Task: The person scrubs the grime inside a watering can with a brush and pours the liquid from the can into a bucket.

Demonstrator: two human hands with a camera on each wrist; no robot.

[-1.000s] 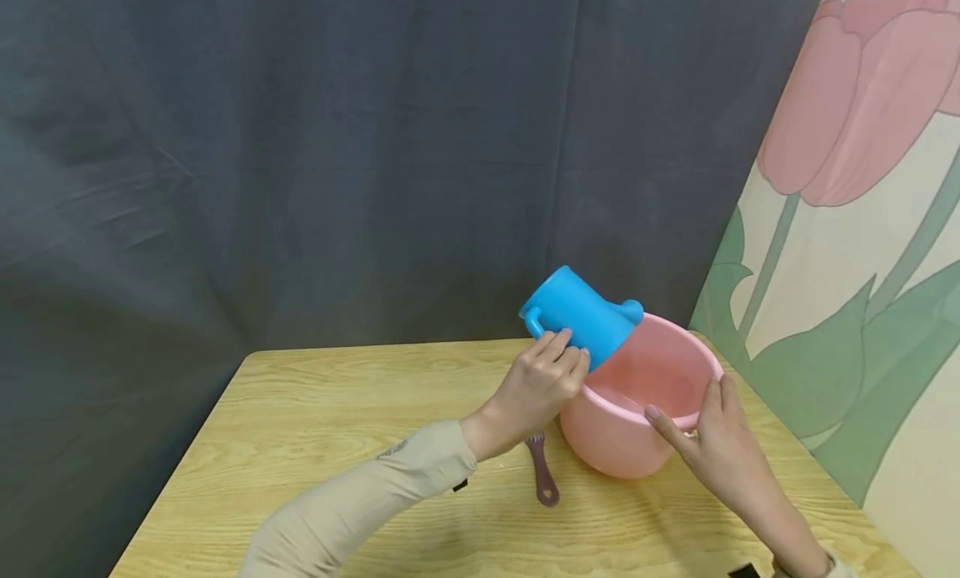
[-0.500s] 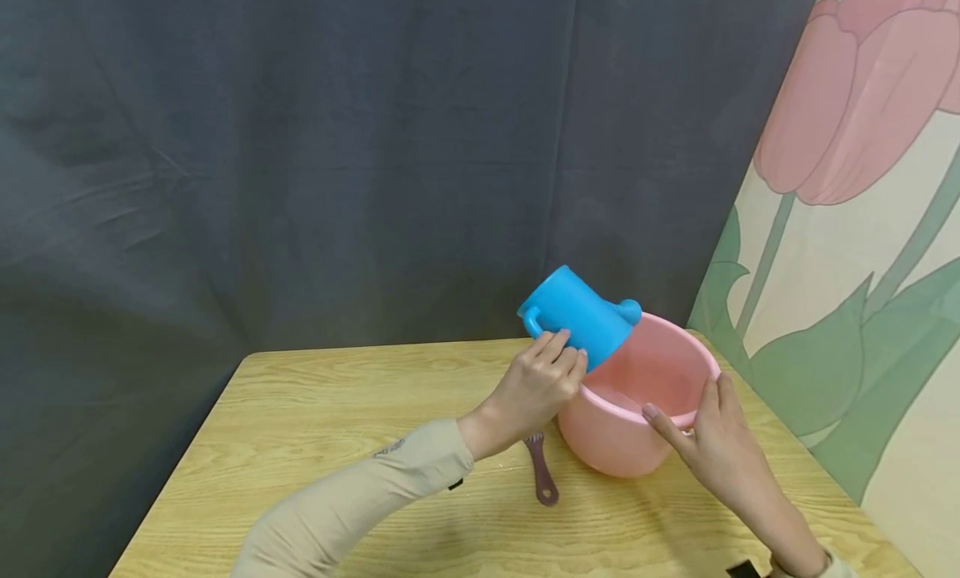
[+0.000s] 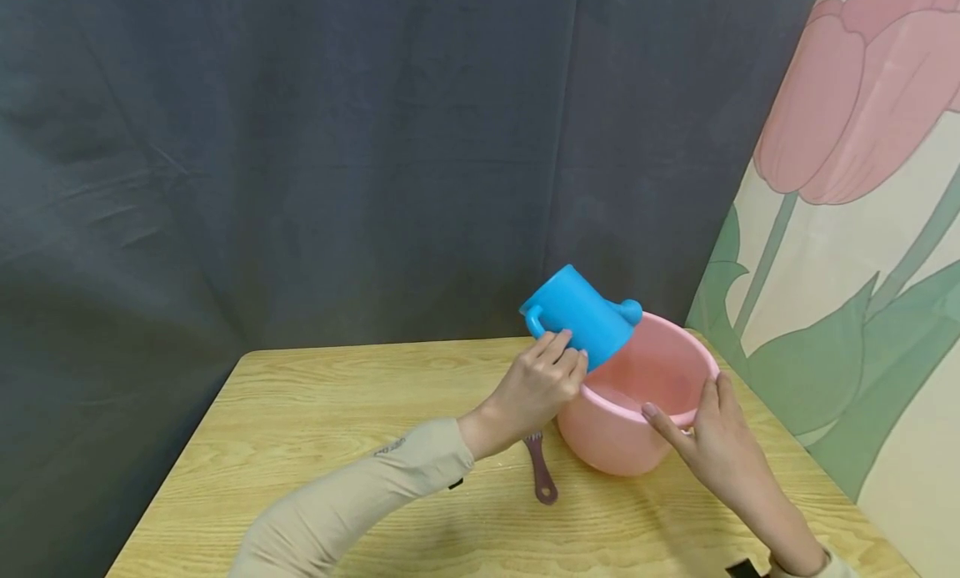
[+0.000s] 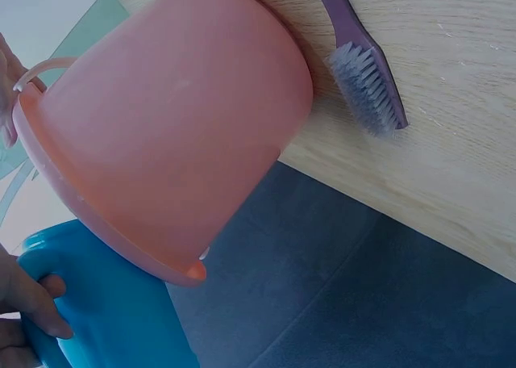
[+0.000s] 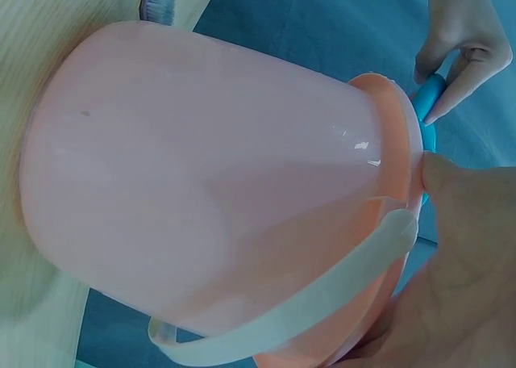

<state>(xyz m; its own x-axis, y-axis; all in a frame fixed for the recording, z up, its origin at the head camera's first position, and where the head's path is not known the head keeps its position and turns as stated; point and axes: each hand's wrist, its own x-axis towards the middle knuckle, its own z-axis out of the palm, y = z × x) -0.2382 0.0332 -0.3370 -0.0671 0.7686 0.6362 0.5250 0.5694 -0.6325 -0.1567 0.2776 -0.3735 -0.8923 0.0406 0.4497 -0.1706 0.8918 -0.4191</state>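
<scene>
My left hand (image 3: 536, 386) grips the handle of a blue watering can (image 3: 581, 315). The can tilts over the left rim of a pink bucket (image 3: 615, 436), its round-ended spout pointing right across the opening. At the bucket's near right side, my right hand (image 3: 720, 453) holds the rim, thumb and fingers spread along it. The bucket stands on the table, with its white carrying handle (image 5: 298, 311) hanging down outside in the right wrist view. In the left wrist view, fingers (image 4: 36, 303) curl through the can's handle beside the bucket's rim.
A purple-handled brush (image 3: 542, 474) with pale bristles lies on the wooden table (image 3: 337, 411), just left of the bucket. A dark curtain (image 3: 375, 161) hangs behind the table. To the right rises a wall (image 3: 825, 311) painted with tulips.
</scene>
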